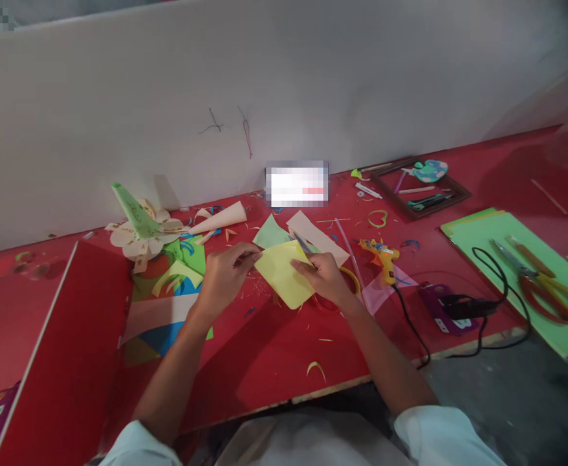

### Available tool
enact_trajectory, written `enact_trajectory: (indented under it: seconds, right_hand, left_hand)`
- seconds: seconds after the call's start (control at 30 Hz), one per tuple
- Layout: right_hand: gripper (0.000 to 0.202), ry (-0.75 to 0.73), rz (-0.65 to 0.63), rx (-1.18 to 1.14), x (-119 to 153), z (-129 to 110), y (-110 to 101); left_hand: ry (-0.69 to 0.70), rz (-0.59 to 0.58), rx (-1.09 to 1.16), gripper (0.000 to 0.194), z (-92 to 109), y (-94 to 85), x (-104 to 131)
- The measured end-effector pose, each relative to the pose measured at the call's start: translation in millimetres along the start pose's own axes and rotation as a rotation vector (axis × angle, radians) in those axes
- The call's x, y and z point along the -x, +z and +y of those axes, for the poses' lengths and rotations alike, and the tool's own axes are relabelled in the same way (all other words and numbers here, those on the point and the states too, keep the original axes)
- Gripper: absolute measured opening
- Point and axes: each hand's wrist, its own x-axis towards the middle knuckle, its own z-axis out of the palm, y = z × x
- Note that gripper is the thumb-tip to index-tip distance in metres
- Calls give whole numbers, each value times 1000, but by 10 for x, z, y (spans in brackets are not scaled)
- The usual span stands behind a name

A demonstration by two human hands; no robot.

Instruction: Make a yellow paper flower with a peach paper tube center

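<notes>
A square of yellow paper (286, 275) is held up between my two hands, just above the red table. My left hand (228, 272) pinches its left corner. On the right edge, the thumb of my right hand (325, 275) lies over the front of the sheet, with the other fingers hidden. Scissors (354, 281) with a yellow and red handle lie beneath my right hand, their blades partly hidden. Behind the yellow sheet are a pale green paper piece (270, 232) and a pale pink one (317, 236).
Left of my hands, a green paper cone (136, 210) stands on petal shapes beside paper scraps (167, 327). To the right lie a yellow glue gun (383, 259), its black cord, a purple power strip (446, 309), green sheets with more scissors (531, 278), and a brown frame (422, 213). A red partition (75, 349) stands left.
</notes>
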Motion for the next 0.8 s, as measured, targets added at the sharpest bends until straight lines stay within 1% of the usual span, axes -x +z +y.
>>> enact_trajectory:
  seconds: [0.03, 0.1, 0.17, 0.2, 0.27, 0.33, 0.4, 0.47, 0.53, 0.6, 0.67, 0.7, 0.73, 0.8]
  right_hand:
    - [62, 13, -14, -12, 4, -3, 2]
    - [60, 37, -84, -47, 11, -18, 8]
    - [55, 53, -165, -107, 20, -48, 15]
    - [53, 53, -180, -130, 24, -68, 19]
    - [53, 35, -140, -144, 33, -108, 25]
    - [56, 12, -78, -143, 40, -139, 29]
    - [57, 12, -45, -177, 43, -153, 32]
    - [57, 38, -17, -215, 41, -147, 38]
    - [59, 65, 15, -221, 35, -125, 46]
    - [60, 73, 34, -208, 28, -97, 53]
    - [58, 56, 47, -198, 22, -74, 50]
    - [57, 41, 65, -196, 18, -66, 42]
    - [56, 27, 95, -195, 15, -62, 30]
    - [55, 9, 165, -181, 6, -60, -4]
  left_hand:
    - [5, 2, -28, 15, 21, -29, 5]
    - [17, -7, -70, 15, 65, -83, 19]
    - [40, -60, -89, 15, 101, -108, 35]
    - [51, -94, -93, 15, 113, -104, 42]
    - [55, -130, -73, 16, 120, -53, 51]
    - [9, -85, 18, 14, 101, 43, 51]
    - [-58, -55, 152, 22, 59, 154, 45]
    - [-102, -105, 225, 31, 10, 243, 40]
    - [-101, -151, 174, 43, -23, 288, 44]
    - [-74, -104, 73, 57, -28, 296, 54]
    - [-54, -46, 25, 61, -12, 293, 64]
    - [-57, -49, 37, 59, -2, 292, 68]
    - [-64, -90, 64, 54, 6, 294, 70]
    - [-76, -241, 114, 45, 12, 301, 70]
